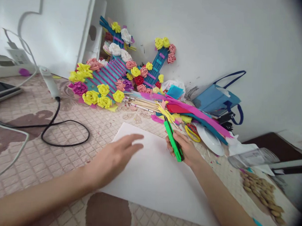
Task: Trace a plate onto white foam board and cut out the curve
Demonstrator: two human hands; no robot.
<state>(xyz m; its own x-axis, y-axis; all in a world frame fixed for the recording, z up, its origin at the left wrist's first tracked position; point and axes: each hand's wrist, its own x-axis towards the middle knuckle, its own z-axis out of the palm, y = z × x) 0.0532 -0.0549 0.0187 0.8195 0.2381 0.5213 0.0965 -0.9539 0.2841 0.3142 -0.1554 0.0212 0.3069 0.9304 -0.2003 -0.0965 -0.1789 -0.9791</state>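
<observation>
A white sheet of paper or card (153,179) lies flat on the patterned tablecloth in front of me. Over its left side hovers my left hand (114,159), open, with thumb and fingers apart and nothing between them. My right hand (183,146) is closed around a bright green utility knife (173,140) above the sheet's right part. The knife tilts with its dark tip pointing up and away from me.
Decorations with crepe-paper flowers (104,91) lean at the back. Wooden sticks (143,104), coloured paper strips (191,109), yellow-handled scissors (192,133) and a white plate (210,139) lie beyond the sheet. Peanuts (260,191) and a clear jar (254,158) are right; a black cable (64,144) loops left.
</observation>
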